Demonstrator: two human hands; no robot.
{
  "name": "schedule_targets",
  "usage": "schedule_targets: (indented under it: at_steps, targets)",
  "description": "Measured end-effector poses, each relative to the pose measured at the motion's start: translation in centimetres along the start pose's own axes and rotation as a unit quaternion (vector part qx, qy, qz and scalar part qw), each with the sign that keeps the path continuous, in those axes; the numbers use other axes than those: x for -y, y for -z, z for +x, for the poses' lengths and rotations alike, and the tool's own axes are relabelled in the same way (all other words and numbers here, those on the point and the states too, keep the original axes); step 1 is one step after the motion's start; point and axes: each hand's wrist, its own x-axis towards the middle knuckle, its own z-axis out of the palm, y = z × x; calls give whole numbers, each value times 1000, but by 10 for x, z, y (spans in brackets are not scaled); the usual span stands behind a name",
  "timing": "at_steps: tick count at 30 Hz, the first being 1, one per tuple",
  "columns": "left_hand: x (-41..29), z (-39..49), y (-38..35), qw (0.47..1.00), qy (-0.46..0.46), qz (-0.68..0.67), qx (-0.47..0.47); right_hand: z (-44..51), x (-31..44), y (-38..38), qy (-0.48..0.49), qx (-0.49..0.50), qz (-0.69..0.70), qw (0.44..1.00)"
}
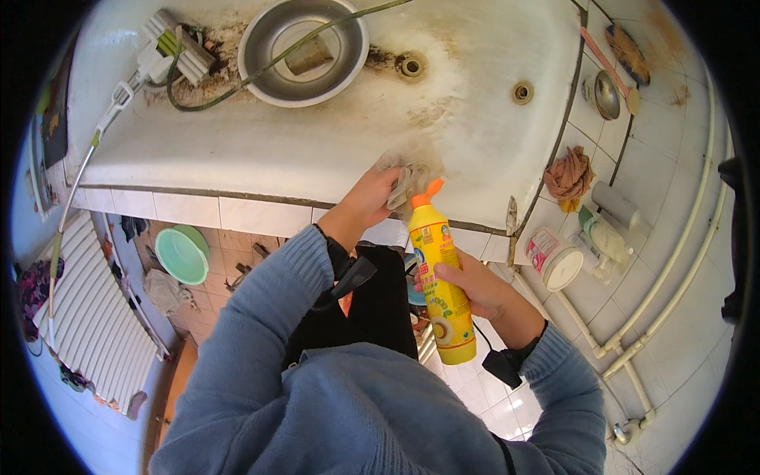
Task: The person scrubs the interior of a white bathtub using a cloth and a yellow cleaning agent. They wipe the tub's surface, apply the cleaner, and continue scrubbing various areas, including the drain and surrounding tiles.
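Observation:
Over the near rim of a stained white bathtub [285, 154], my left hand [371, 193] grips a crumpled greyish cloth [412, 178]. My right hand [472, 282] is wrapped around the lower half of a yellow squeeze bottle [442, 285] that bears printed writing. The bottle's orange flip cap [428, 193] is up, and its top points toward the tub, close beside the cloth. Dark grime marks the tub floor around the drain hole [411, 67].
A steel basin [252, 89] sits in the tub, crossed by a green hose [261, 77]. On the tiled ledge at right are a brown rag [570, 175], a white tub with lid [561, 267], several bottles [608, 237] and a metal bowl [607, 95]. A green plastic basin [183, 255] stands below left.

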Motion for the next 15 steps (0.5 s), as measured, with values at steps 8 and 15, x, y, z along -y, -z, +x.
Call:
schedule_targets:
  at_steps: [8, 15]
  targets:
    - [-12, 11, 19, 989, 36, 143, -14, -5, 24, -2, -98, -125, -47, 986]
    - [-11, 18, 26, 993, 66, 94, 32, -5, 27, -13, -74, -191, -94, 974]
